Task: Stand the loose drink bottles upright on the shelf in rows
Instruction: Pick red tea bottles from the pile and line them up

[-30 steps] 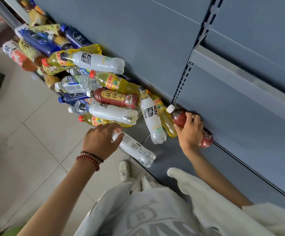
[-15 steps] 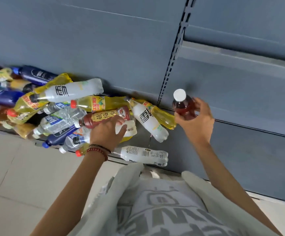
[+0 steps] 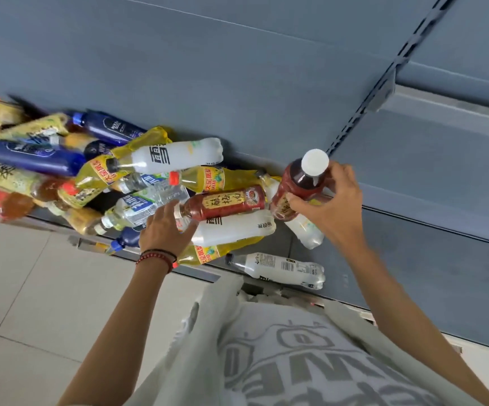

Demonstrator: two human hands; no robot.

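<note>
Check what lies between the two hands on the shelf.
In the head view, a lying red-brown tea bottle and a white bottle under it span the stretch from the left hand to the right hand.

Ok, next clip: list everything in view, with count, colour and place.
Loose bottles: a heap, uncounted; yellow, white, navy, clear, dark red; lying on the shelf, left.
Red tea bottle: one, dark red, white cap, upright in the right hand.
White-label bottle: one, clear, lying alone at the shelf's front edge.
Shelf: grey-blue, with back panel.
Floor: pale tiles, lower left.
Beaded bracelet: red and black, left wrist.
Left hand: on the heap.
Right hand: gripping the red tea bottle.
</note>
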